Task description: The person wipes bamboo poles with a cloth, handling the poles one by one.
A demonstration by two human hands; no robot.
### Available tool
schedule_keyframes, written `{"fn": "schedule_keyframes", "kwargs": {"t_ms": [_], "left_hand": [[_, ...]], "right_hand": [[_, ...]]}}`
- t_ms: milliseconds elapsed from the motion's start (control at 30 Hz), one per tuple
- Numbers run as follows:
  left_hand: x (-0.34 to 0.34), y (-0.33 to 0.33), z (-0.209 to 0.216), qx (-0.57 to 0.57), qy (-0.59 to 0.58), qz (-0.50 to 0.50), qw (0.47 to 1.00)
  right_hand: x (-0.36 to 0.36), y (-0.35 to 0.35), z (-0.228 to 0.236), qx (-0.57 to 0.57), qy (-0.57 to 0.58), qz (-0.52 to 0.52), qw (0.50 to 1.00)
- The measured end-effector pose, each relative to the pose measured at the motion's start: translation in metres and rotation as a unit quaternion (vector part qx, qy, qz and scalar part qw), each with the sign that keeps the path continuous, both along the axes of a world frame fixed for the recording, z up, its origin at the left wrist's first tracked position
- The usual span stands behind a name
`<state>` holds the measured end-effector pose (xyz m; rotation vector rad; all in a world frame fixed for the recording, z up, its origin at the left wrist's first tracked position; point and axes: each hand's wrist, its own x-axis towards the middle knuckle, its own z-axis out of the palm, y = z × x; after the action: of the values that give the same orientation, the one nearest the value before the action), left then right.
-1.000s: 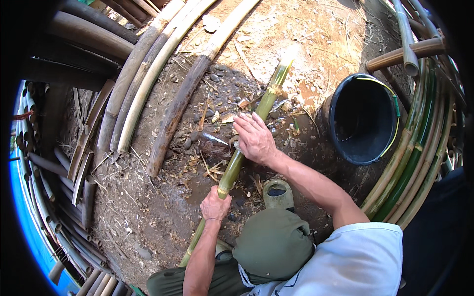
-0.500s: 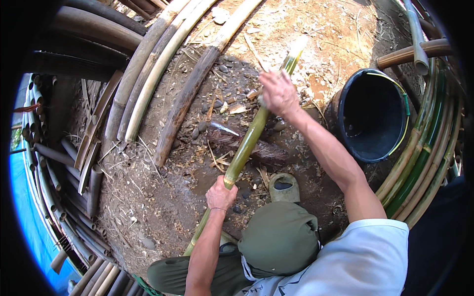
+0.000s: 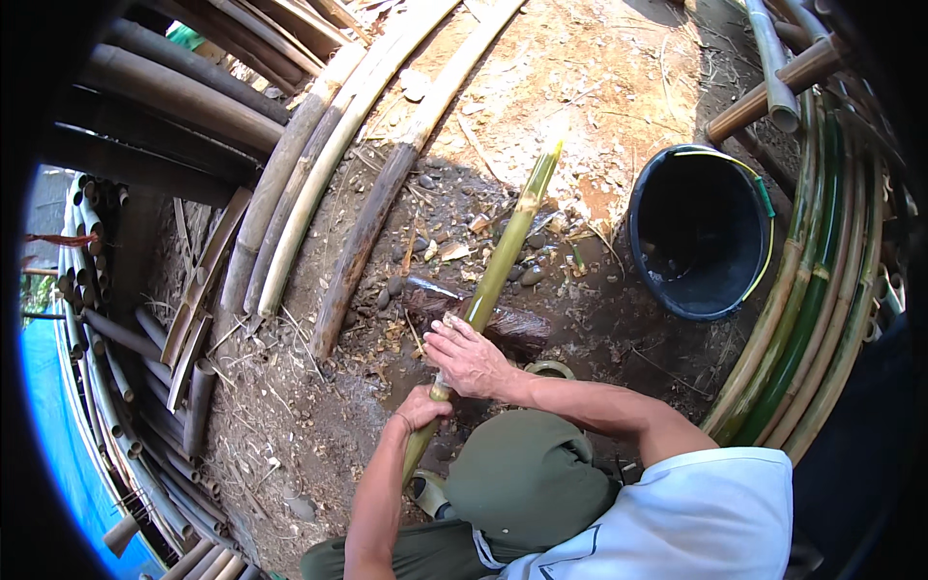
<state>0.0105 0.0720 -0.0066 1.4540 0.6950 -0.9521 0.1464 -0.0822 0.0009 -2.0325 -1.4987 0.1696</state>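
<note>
A green bamboo pole (image 3: 506,253) slants from low between my knees up toward the far ground, its far end in the sunlight. My left hand (image 3: 423,407) is closed round its lower part. Just above it, my right hand (image 3: 472,360) is wrapped over the pole with its fingers pressed together. Whether something lies under the right palm is hidden. The pole rests across a dark, shiny log-like block (image 3: 519,330) on the ground, beyond my right hand.
A black bucket (image 3: 635,253) with a yellow-green handle stands at the right, beside several bent bamboo poles (image 3: 817,290). Long poles (image 3: 362,246) lie at the upper left. Stacked bamboo pieces (image 3: 135,425) fill the left side. Chips and stones litter the earth.
My right hand has slid down the pole from its upper part to just above the left hand. My left hand keeps its grip, and the pole has shifted slightly nearer.
</note>
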Motion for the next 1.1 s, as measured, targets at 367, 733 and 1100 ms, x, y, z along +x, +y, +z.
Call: {"fn": "schedule_keyframes", "kwargs": {"t_ms": [367,733,1100], "left_hand": [[-0.090,0.034,0.006,0.149,0.257,-0.414,0.860],[0.014,-0.078,0.018,0.513,-0.058,0.003,0.856],[0.020,-0.013,0.009,0.175,-0.020,0.010,0.984]], "right_hand": [[0.239,-0.010,-0.023,-0.017,-0.045,-0.277,0.960],[0.231,-0.011,-0.032,-0.024,-0.075,-0.272,0.959],[0.196,-0.012,-0.037,-0.020,-0.115,-0.277,0.954]]}}
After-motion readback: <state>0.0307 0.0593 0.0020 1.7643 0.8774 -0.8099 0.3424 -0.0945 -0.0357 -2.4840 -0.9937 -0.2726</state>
